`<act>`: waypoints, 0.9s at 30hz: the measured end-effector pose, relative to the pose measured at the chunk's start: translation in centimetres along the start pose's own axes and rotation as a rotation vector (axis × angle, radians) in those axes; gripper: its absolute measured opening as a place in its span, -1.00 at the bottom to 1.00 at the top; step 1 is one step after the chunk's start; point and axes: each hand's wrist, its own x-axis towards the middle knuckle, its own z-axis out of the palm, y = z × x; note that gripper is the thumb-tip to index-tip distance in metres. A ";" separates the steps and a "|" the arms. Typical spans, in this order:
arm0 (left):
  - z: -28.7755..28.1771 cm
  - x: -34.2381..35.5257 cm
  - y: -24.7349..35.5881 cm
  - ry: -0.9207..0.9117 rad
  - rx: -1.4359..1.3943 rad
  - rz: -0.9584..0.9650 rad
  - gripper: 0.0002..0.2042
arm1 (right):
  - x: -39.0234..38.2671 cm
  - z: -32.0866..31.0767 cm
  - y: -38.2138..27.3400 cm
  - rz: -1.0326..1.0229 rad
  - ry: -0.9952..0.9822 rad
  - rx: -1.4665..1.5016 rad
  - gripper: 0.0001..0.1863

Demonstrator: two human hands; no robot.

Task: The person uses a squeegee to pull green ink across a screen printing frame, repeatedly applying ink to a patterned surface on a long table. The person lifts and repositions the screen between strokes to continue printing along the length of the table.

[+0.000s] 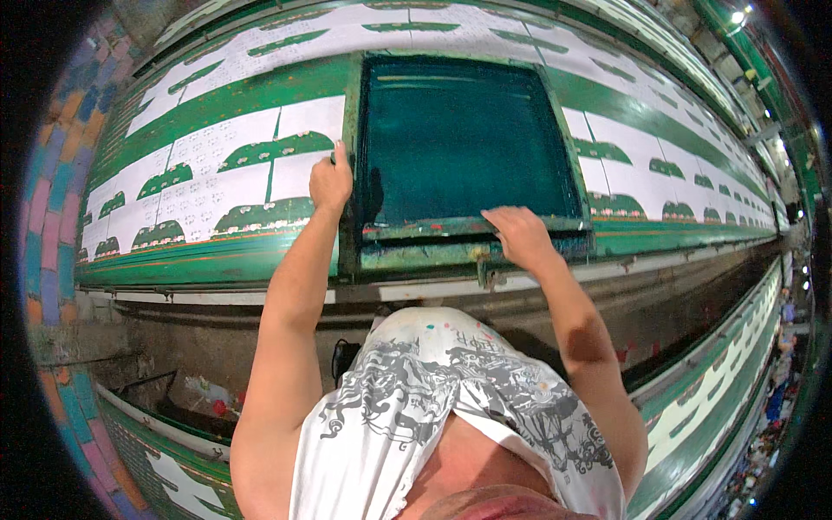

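Screen frame is laid across a long green bench, just ahead of the person, with white patterned pieces spread in rows on both sides of it. Its rails are stained green, and a dark teal surface is enclosed by them. Along the near end of that surface a narrow, stained bar is set crosswise, close to the near rail.

By the left hand the frame's left rail is met from its outer side; one digit is pointed forward along the rail and the others are curled. Whether that grip is fully closed round anything cannot be told. By the right hand the bar is covered right of its middle, the fingers being bent over it and their tips brought near the teal surface. The underside of this grip is hidden, so how tightly the bar is held cannot be told.

Below the near rail a small metal fitting is seen. At the lower right, more white pieces are carried by another green bench.
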 end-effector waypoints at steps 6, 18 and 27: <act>0.8 -0.3 -0.5 0.102 -0.132 0.104 -0.23 | 4.5 -1.4 -0.5 0.194 -0.405 0.036 -0.54; 1.3 0.8 -1.5 0.137 -0.244 0.125 -0.32 | 0.1 2.6 -4.1 0.058 0.023 0.009 -0.46; 1.6 0.1 -1.6 0.179 -0.303 0.157 -0.39 | 6.3 6.3 2.9 -0.024 0.216 -0.078 -0.47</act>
